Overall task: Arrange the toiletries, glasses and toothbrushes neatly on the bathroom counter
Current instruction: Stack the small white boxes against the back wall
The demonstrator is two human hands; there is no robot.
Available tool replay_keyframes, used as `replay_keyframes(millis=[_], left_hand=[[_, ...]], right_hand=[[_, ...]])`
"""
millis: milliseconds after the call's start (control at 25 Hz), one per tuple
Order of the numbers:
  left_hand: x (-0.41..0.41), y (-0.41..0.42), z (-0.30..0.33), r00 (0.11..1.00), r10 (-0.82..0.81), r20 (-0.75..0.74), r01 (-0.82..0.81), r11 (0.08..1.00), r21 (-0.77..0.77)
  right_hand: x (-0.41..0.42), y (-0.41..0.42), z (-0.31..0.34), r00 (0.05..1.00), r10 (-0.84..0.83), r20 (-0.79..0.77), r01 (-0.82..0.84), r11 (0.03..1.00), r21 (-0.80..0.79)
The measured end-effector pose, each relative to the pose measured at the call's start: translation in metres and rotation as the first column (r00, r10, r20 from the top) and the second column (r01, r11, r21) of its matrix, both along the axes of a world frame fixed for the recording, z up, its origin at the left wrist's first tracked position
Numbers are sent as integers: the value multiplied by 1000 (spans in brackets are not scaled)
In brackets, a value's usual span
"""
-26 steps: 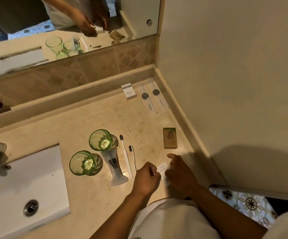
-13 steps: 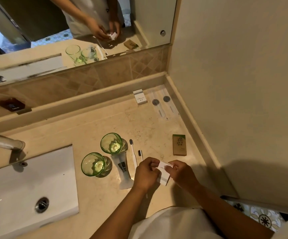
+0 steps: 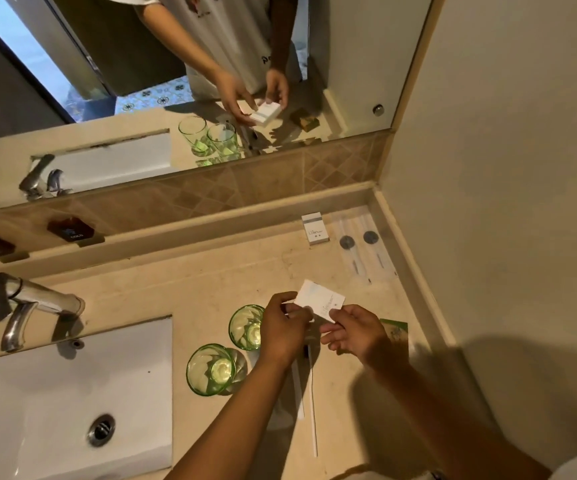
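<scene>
My left hand (image 3: 285, 327) and my right hand (image 3: 356, 332) together hold a small white box (image 3: 319, 299) in the air above the beige counter (image 3: 176, 282). Two green glasses (image 3: 212, 368) (image 3: 245, 325) stand upright side by side, left of my left hand. Two white toothbrushes (image 3: 313, 403) lie under my left forearm, their heads partly hidden. A green and brown packet (image 3: 396, 332) lies on the counter just right of my right hand. A second white box (image 3: 314, 228) and two clear-wrapped items (image 3: 359, 249) lie in the far right corner.
A white sink (image 3: 55, 403) with a drain and a chrome tap (image 3: 27, 306) fills the left. A mirror (image 3: 176, 81) backs the counter above a tiled ledge (image 3: 162, 230). A beige wall (image 3: 505, 202) closes the right side.
Both hands have lifted the small white box off the counter near the front edge and carried it up and away from me. The camera view has tilted up.
</scene>
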State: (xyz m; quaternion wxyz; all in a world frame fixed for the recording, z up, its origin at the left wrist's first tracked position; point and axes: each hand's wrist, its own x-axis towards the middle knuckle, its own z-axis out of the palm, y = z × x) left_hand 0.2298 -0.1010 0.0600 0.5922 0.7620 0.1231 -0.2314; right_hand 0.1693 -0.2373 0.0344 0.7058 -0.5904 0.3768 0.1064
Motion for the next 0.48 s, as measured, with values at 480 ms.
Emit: replay_keyframes(millis=[480], left_hand=[[108,-12,-12,988,122,-93,-131,986,-103]], right_hand=[[91,-10,-15,988,117,103,-103,986,-133]])
